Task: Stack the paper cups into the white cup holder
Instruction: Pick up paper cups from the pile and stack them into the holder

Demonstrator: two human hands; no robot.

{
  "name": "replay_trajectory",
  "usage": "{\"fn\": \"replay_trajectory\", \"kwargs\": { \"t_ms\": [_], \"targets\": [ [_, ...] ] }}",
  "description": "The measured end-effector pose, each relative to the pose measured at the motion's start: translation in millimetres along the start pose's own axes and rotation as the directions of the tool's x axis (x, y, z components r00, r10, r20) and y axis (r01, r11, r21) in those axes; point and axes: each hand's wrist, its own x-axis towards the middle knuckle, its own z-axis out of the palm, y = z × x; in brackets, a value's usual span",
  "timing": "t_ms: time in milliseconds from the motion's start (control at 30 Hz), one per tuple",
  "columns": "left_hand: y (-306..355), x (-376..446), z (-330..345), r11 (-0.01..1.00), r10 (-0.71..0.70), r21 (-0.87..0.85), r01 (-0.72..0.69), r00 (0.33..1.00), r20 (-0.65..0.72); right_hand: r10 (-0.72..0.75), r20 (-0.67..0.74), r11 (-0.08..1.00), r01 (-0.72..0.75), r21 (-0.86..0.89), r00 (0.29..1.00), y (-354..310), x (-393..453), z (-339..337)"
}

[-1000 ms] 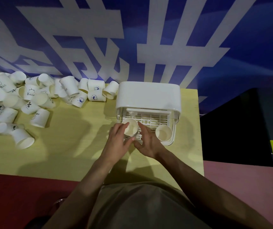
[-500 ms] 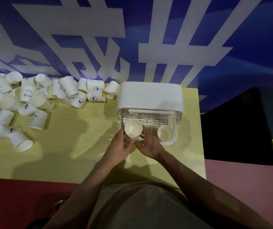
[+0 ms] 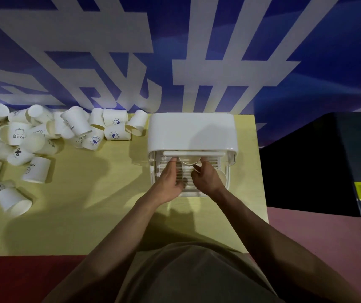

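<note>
The white cup holder [image 3: 191, 132] stands on the yellow table, its clear slatted tray open toward me. Both hands reach into that tray. My left hand [image 3: 169, 179] and my right hand [image 3: 207, 177] pinch a paper cup [image 3: 188, 160] between their fingertips, deep under the holder's white lid. Another cup [image 3: 223, 178] stands in the tray's right side, mostly hidden behind my right hand. Several loose paper cups [image 3: 33, 141] lie in a heap at the table's left.
The yellow table [image 3: 87, 204] ends at its right edge just past the holder. A black cabinet [image 3: 319, 162] stands to the right. A blue and white wall banner [image 3: 175, 51] rises directly behind the table. My grey shirt fills the bottom.
Both hands have pushed the held cup from the tray's front deeper in, up under the white lid. My right hand now covers most of the right-hand cup.
</note>
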Motion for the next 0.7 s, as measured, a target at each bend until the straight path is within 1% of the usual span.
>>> {"fn": "replay_trajectory", "kwargs": {
  "t_ms": [100,267,367,500,700],
  "targets": [
    [0.4,11.1,-0.6,0.999,-0.019,0.038,0.018,1.000,0.018,0.026,-0.032,0.998,-0.027,-0.053,0.999,0.3,7.2,-4.3],
    [8.8,20.3,0.6,0.994,-0.045,0.106,0.039,0.998,0.053,0.013,-0.066,0.991,-0.022,-0.134,0.998,-1.6,13.4,-9.1],
    [12.7,24.8,1.2,0.994,-0.053,0.103,0.048,0.997,0.048,0.002,-0.067,0.992,-0.010,-0.122,0.998,-2.7,14.7,-11.2],
    [15.8,26.1,0.6,0.992,-0.068,0.106,0.062,0.996,0.052,-0.052,-0.047,0.994,0.048,-0.094,0.998,-6.0,18.9,-12.0],
    [12.5,17.5,-0.2,0.995,-0.045,0.088,0.041,0.998,0.041,-0.049,0.004,0.990,0.049,-0.129,0.999,-8.1,25.4,-11.1]
  ]
}}
